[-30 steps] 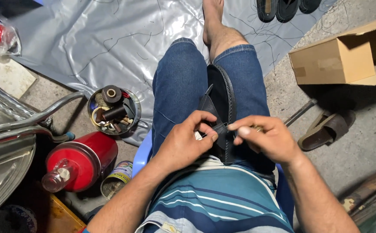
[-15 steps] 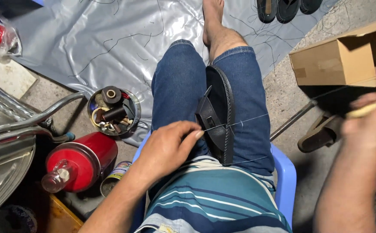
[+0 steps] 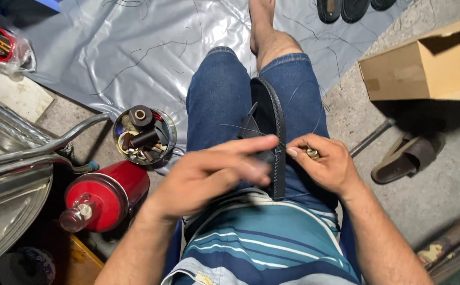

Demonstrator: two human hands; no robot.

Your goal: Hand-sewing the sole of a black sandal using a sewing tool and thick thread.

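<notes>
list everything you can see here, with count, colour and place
sandal: 1, black, on the lap between the thighs
thread: 1, thin, dark, across the sandal
tin of spools: 1, round, floor at left
canister: 1, red, floor lower left
cardboard box: 1, brown, upper right
slipper: 1, brown, floor at right
plastic sheet: 1, grey, under the feet
left hand: 1, over the sandal, fingers spread
right hand: 1, pinching a small tool

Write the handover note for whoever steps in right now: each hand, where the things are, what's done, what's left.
Left hand: raised over the lap, fingers loose, holding nothing visible.
Right hand: pinching a small tool at the sandal's edge.
Black sandal: lies on the lap between the thighs, thread running from it.
Done: stitching shows along the sandal's rim.
Left: cannot tell how much seam remains.
Tin of spools: on the floor, left.
</notes>
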